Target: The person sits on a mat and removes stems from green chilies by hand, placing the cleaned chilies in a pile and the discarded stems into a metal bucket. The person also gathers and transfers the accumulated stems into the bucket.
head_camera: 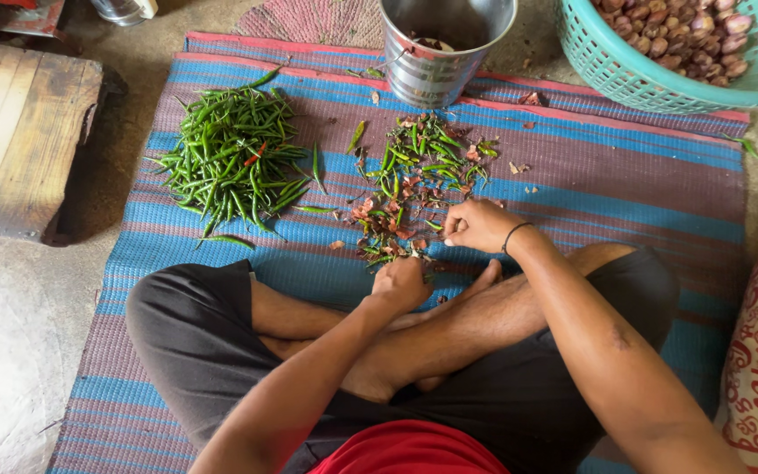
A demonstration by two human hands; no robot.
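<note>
On striped mat [625, 189], before crossed legs: left hand [401, 283] clenched at near edge of scrap pile [410, 189], contents hidden. Right hand [480, 225] pinched shut just right of pile, grasped item unclear. Whole green chillies [234, 158] lay well apart, forward-left, nearer left hand.

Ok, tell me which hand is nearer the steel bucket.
Right. The right hand lies below the steel bucket, past the stem scraps; the left hand sits lower, by the legs.

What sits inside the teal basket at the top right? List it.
The teal basket holds a heap of small reddish-purple bulbs, likely shallots. Only the top layer shows; whatever lies deeper is covered, and part of the basket runs out of the picture.
</note>
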